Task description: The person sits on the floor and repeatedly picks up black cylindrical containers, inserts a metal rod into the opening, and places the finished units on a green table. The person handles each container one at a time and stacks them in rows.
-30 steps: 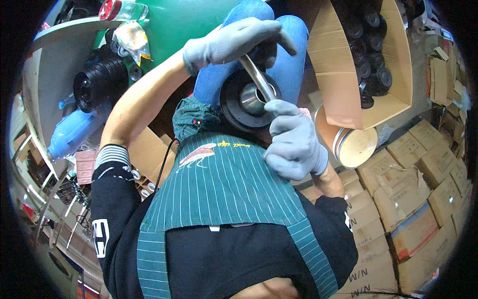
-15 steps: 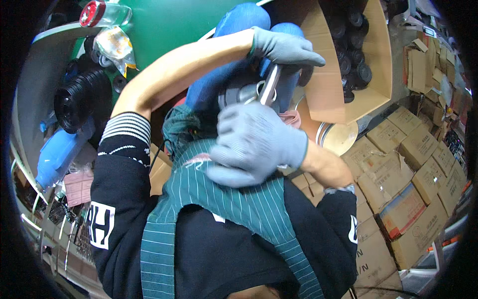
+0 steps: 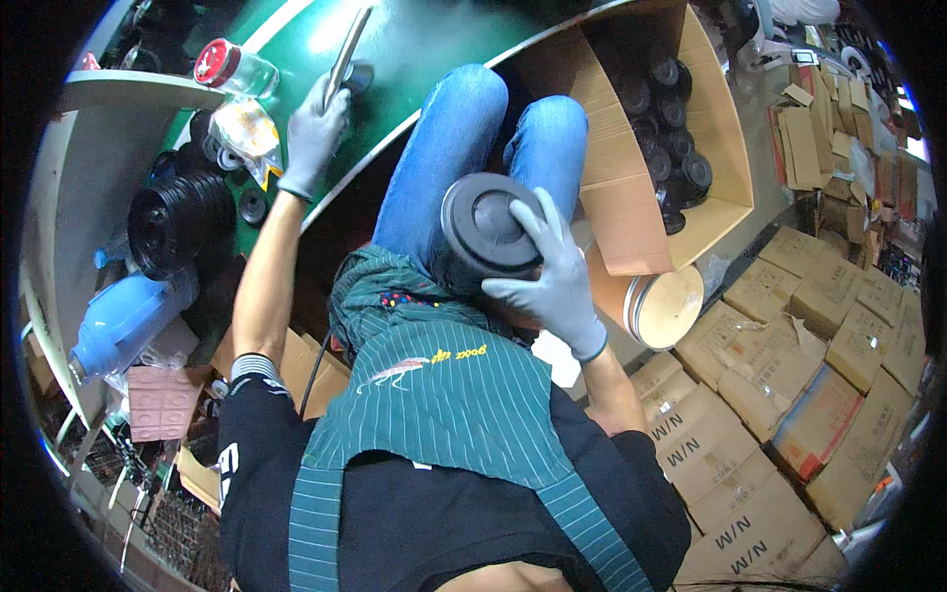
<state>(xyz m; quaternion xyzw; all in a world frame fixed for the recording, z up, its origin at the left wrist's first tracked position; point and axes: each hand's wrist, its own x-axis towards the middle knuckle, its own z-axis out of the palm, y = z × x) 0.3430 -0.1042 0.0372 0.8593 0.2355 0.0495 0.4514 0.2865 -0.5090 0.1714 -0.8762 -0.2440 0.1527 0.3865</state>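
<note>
My left hand [image 3: 318,146], in a grey knit glove, is out over the green table at the upper left. Its fingers are closed round a silver metal tool [image 3: 347,49] with a long bar; a short metal cylinder [image 3: 359,77] shows beside the bar. I cannot make out the tool's exact kind. Over my lap, my right hand [image 3: 554,281], gloved the same way, grips a thick black round part [image 3: 480,225]. The fingers lie across its disc-shaped top and along its side. That top has a raised rim and a recessed middle; its lower body is partly hidden.
Several black round parts [image 3: 681,148] lie in an open carton [image 3: 735,187] at my right. Near it stands a round drum [image 3: 671,306]. Stacked cartons [image 3: 730,424] fill the lower right. On the green table [image 3: 424,39] are a red-lidded jar [image 3: 237,69], a plastic bag [image 3: 247,138] and black rings [image 3: 173,227].
My left hand has swung from above my knees to the table at the left, with the metal tool. My right hand, earlier by the tool's near end, now grips the black round part.
</note>
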